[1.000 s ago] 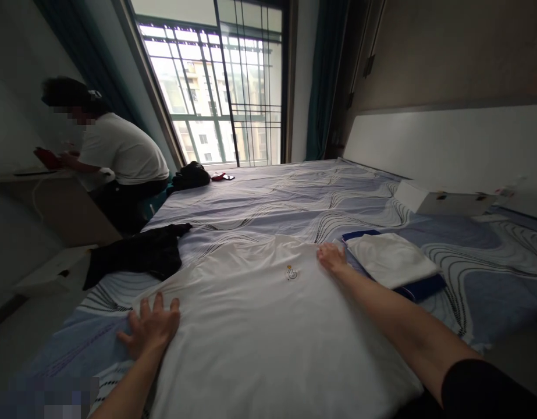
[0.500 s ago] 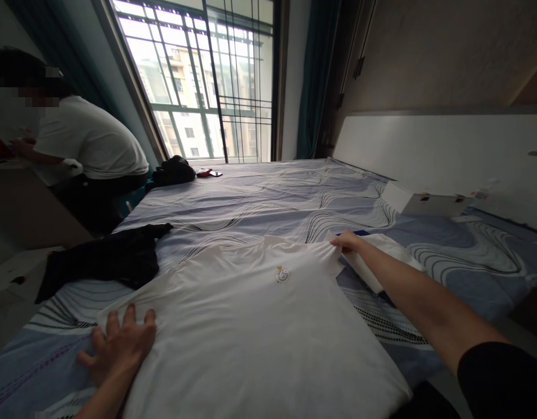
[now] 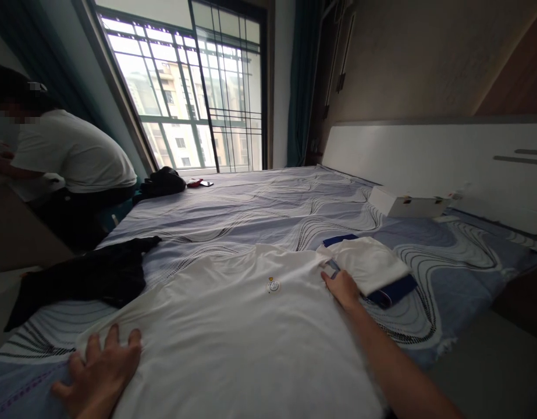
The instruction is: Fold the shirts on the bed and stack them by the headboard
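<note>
A white T-shirt [image 3: 233, 326] with a small emblem on the chest lies spread on the bed [image 3: 259, 209] in front of me. My left hand [image 3: 98, 372] rests flat on the shirt's left edge, fingers spread and open. My right hand [image 3: 342, 288] is at the shirt's right shoulder with its fingers curled on the sleeve fabric. Just right of that hand sits a folded stack of white and blue clothes [image 3: 370, 267].
A black garment [image 3: 85, 279] lies crumpled on the bed's left side. A white box [image 3: 403, 203] sits near the headboard [image 3: 425, 151]. A black bag [image 3: 163, 181] and small items lie by the window. A person in a white shirt [image 3: 71, 154] bends over a desk at far left.
My right hand drew back toward me from the stretched-out sleeve and now sits lower by the shoulder. My left hand slid nearer along the left edge. The view tilted and shifted.
</note>
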`<state>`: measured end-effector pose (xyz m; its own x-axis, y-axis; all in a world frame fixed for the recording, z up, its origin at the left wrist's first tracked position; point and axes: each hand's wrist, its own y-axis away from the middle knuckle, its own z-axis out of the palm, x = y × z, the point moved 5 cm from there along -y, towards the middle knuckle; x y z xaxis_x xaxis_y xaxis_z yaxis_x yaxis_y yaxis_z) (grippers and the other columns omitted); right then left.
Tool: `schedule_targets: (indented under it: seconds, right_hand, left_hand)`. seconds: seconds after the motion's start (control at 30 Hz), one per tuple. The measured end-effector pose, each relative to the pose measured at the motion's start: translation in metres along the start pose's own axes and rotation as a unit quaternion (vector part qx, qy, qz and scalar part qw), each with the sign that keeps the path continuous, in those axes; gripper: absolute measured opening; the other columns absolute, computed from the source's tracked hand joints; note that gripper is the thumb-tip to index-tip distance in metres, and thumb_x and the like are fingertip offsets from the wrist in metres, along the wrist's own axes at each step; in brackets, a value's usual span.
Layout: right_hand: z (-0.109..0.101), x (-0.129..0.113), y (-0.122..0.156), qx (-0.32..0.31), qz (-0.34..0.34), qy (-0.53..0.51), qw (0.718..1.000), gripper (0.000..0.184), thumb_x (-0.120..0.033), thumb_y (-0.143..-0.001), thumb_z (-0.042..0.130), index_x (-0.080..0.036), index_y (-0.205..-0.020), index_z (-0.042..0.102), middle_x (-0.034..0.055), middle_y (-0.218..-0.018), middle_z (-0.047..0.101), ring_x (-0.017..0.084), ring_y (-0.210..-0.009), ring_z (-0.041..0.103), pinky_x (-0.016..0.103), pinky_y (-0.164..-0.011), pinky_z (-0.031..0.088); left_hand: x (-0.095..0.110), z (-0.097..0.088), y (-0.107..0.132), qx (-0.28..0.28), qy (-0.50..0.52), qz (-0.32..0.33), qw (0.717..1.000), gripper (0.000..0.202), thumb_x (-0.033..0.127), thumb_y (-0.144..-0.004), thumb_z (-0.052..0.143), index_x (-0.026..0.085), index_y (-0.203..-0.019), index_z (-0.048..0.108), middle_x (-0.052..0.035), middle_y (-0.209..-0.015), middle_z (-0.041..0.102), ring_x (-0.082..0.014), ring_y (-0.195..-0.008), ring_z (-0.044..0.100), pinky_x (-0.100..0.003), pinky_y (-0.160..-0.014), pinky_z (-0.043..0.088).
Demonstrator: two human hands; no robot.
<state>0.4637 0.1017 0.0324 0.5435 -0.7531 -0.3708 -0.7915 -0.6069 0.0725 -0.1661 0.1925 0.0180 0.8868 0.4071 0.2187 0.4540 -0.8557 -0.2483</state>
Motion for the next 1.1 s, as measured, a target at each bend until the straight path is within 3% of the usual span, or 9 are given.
schedule_targets:
  seconds: [0.1, 0.2, 0.27, 0.37, 0.47, 0.57, 0.73, 0.9, 1.1]
  right_hand:
    - [0.011, -0.002, 0.01, 0.066, 0.011, -0.034, 0.997, 0.05, -0.056, -0.088, 0.059, -0.015, -0.116, 0.067, 0.0189, -0.118, 0.069, 0.031, -0.107, 0.068, 0.034, -0.081, 0.05]
    - [0.017, -0.005, 0.005, 0.087, 0.004, -0.094, 0.992, 0.031, -0.045, -0.091, 0.055, -0.021, -0.106, 0.069, 0.0126, -0.113, 0.07, 0.026, -0.101, 0.068, 0.032, -0.08, 0.047]
    - [0.019, -0.003, -0.001, 0.085, 0.004, -0.145, 0.986, 0.029, -0.043, -0.091, 0.053, -0.022, -0.102, 0.068, 0.0096, -0.104, 0.072, 0.025, -0.094, 0.067, 0.031, -0.078, 0.045]
    - [0.02, 0.003, -0.008, 0.099, 0.012, -0.22, 0.971, 0.026, -0.041, -0.089, 0.05, -0.022, -0.096, 0.066, 0.0059, -0.086, 0.071, 0.023, -0.082, 0.065, 0.029, -0.072, 0.041]
    - [0.019, 0.009, -0.009, 0.139, 0.014, -0.281, 0.95, 0.019, -0.036, -0.083, 0.049, -0.023, -0.083, 0.062, 0.0017, -0.07, 0.064, 0.021, -0.07, 0.058, 0.028, -0.066, 0.037]
    - [0.018, 0.013, -0.008, 0.175, 0.011, -0.315, 0.933, 0.014, -0.033, -0.079, 0.046, -0.024, -0.071, 0.054, -0.0017, -0.058, 0.053, 0.02, -0.061, 0.048, 0.029, -0.062, 0.032]
    - [0.015, 0.012, -0.01, 0.182, -0.002, -0.334, 0.925, 0.012, -0.027, -0.075, 0.042, -0.025, -0.063, 0.043, -0.0022, -0.056, 0.048, 0.017, -0.057, 0.04, 0.029, -0.06, 0.026]
    - [0.014, 0.011, -0.01, 0.171, 0.009, -0.343, 0.924, 0.012, -0.026, -0.076, 0.043, -0.024, -0.064, 0.044, -0.001, -0.058, 0.052, 0.018, -0.057, 0.044, 0.029, -0.061, 0.028]
    - [0.012, 0.014, -0.009, 0.174, 0.052, -0.352, 0.918, 0.015, -0.024, -0.076, 0.047, -0.022, -0.089, 0.054, 0.0023, -0.069, 0.063, 0.023, -0.066, 0.059, 0.03, -0.062, 0.037]
  left_hand:
    - [-0.002, 0.002, -0.008, 0.029, -0.02, 0.005, 0.999, 0.051, 0.051, -0.081, 0.046, 0.032, -0.126, 0.061, -0.0139, -0.149, 0.053, -0.0459, -0.135, 0.046, -0.075, -0.096, 0.039]
    - [0.041, -0.014, -0.016, 0.11, -0.025, 0.1, 0.989, 0.036, 0.037, -0.085, 0.041, 0.028, -0.104, 0.07, -0.0165, -0.13, 0.065, -0.0446, -0.125, 0.055, -0.075, -0.094, 0.04]
    - [0.11, -0.025, -0.013, 0.128, 0.02, 0.252, 0.959, 0.036, 0.025, -0.082, 0.042, 0.027, -0.102, 0.071, -0.0125, -0.123, 0.069, -0.0366, -0.119, 0.06, -0.063, -0.099, 0.046]
    - [0.246, -0.025, 0.008, 0.012, 0.107, 0.436, 0.893, 0.04, 0.018, -0.085, 0.039, 0.023, -0.105, 0.072, -0.0093, -0.11, 0.073, -0.0261, -0.11, 0.066, -0.042, -0.101, 0.05]
    - [0.376, -0.002, 0.035, -0.111, 0.093, 0.491, 0.859, 0.045, 0.014, -0.091, 0.033, 0.024, -0.113, 0.071, -0.0067, -0.119, 0.072, -0.0213, -0.113, 0.065, -0.035, -0.101, 0.048]
    - [0.46, 0.028, 0.053, -0.149, 0.056, 0.514, 0.843, 0.041, 0.019, -0.093, 0.042, 0.025, -0.126, 0.066, -0.0065, -0.133, 0.066, -0.0215, -0.124, 0.059, -0.035, -0.105, 0.044]
    - [0.498, 0.064, 0.045, -0.215, -0.033, 0.533, 0.817, 0.04, 0.032, -0.08, 0.067, 0.03, -0.121, 0.068, -0.0068, -0.113, 0.072, -0.0282, -0.11, 0.065, -0.043, -0.097, 0.047]
    - [0.511, 0.059, 0.042, -0.201, -0.048, 0.54, 0.816, 0.025, 0.024, -0.086, 0.053, 0.023, -0.102, 0.072, -0.0114, -0.106, 0.072, -0.0323, -0.111, 0.06, -0.05, -0.1, 0.042]
    - [0.576, 0.06, 0.133, -0.248, 0.027, 0.637, 0.729, 0.074, 0.025, -0.071, 0.072, 0.034, -0.142, 0.053, -0.0015, -0.131, 0.065, -0.0248, -0.125, 0.051, -0.037, -0.107, 0.04]
